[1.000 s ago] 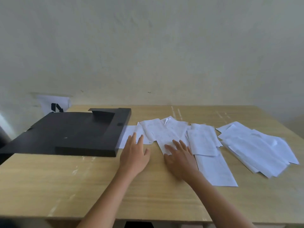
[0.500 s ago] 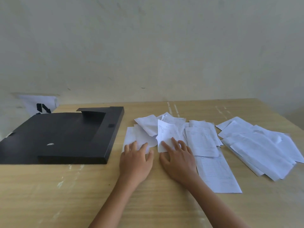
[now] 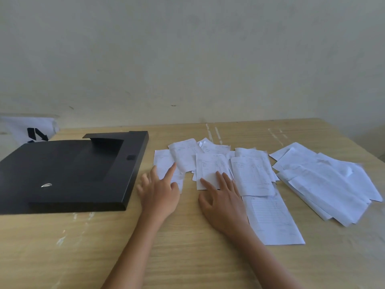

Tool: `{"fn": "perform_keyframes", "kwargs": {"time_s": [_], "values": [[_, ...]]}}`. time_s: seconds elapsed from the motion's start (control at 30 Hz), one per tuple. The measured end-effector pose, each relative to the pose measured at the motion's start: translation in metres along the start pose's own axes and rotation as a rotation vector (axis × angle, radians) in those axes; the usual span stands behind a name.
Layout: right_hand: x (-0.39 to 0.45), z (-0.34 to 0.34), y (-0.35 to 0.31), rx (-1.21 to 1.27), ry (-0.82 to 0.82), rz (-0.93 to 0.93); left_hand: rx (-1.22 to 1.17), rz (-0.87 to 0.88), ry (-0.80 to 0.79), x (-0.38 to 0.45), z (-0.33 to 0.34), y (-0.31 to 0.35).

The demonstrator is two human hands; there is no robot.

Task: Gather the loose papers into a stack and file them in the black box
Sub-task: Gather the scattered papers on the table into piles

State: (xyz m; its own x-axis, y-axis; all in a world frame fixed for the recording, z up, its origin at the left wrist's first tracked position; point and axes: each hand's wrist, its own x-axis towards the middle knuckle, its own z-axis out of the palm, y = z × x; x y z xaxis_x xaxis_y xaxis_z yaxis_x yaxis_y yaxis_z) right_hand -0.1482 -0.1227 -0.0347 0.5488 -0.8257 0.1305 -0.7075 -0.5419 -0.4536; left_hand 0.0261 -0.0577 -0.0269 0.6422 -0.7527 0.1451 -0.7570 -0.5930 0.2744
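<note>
I've got both bare hands down flat on the pale wooden table (image 3: pixel 187 257), side by side near the middle. My left hand (image 3: pixel 159 191) is spread, palm down, the index finger stretched out onto the leftmost white printed sheet (image 3: pixel 163 163) while the other fingers fan out toward the box; nothing is pinched. My right hand (image 3: pixel 224 202) is spread too, fingers splayed, fingertips (image 3: pixel 218 176) pressing on the near part of a small printed slip with a ruled table on it (image 3: pixel 210 166), thumb out on bare wood.

The loose white papers (image 3: pixel 252 174) lie scattered across the middle and right of the table, none of them stacked. The central bunch overlaps untidily just beyond my fingers, and one long lined sheet (image 3: pixel 270 220) reaches toward the near edge, just right of my right wrist. Farther right a fanned heap of larger white sheets (image 3: pixel 325 180) lies slanted, apart from the central bunch.

The flat black file box (image 3: pixel 68 172) lies on the left of the table, close to my left hand but not touching it, with a recessed area in its top and a small silvery glint on its near part. Beyond it, against the plain wall, a white sheet with black markings (image 3: pixel 31 130) shows at the far left.
</note>
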Motion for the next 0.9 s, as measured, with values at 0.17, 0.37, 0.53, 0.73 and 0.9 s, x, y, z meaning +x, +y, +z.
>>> {"fn": "perform_keyframes", "kwargs": {"time_s": [0.17,0.37,0.53,0.73,0.9], "values": [[0.002,0.002,0.000,-0.011,0.016,-0.040,-0.014,0.038,-0.070,0.003,0.007,0.007],[0.003,0.004,-0.001,-0.019,0.050,-0.044,-0.039,0.046,0.072,0.011,0.008,0.008],[0.003,-0.008,0.000,0.146,0.122,-0.054,-0.020,0.039,-0.072,0.027,0.015,0.024],[-0.008,-0.047,0.056,-0.036,0.295,0.192,0.008,0.050,-0.069,0.024,0.015,0.027],[-0.005,-0.056,0.081,-0.174,0.099,0.292,0.023,0.109,-0.185,0.023,0.013,0.040]]}}
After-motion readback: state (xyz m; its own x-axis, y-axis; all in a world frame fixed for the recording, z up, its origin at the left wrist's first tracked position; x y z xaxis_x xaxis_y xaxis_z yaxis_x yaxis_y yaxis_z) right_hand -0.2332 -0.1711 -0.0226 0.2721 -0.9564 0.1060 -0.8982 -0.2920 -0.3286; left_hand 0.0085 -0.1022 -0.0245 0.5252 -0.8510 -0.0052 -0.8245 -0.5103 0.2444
